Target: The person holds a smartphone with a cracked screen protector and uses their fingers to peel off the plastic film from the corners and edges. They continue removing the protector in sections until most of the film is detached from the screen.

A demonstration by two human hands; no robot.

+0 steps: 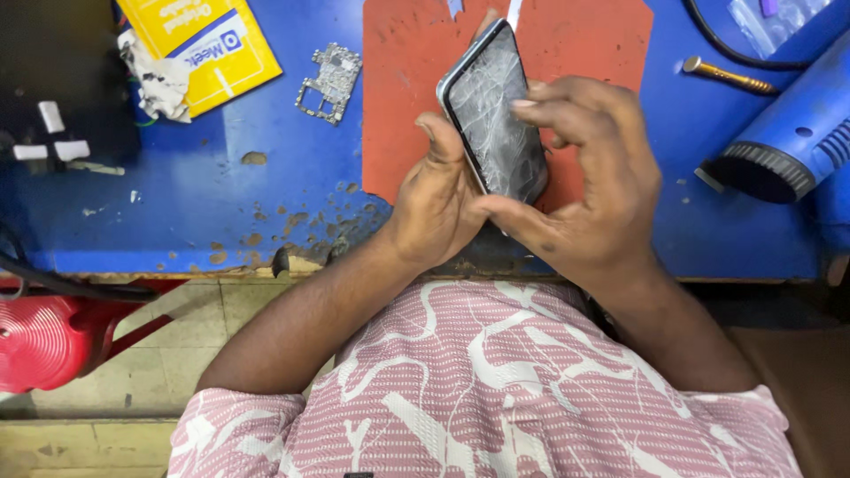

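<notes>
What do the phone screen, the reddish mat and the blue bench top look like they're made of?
Phone screen: glossy glass, webbed with cracks. Reddish mat: matte, probably silicone or rubber, scuffed. Bench top: blue painted surface, likely wood, paint chipped to brown along the front edge.

The phone is up off the bench, gripped between both hands over the red mat, and its dark glass face is shattered, a web of pale cracks running right across it. It sits tilted, top end angled up and away towards the far side of the mat, bottom end buried between the palms, with a silvery frame edge showing along its left side. Screen faces up to the camera, and the lower right corner is hidden behind fingers.
</notes>
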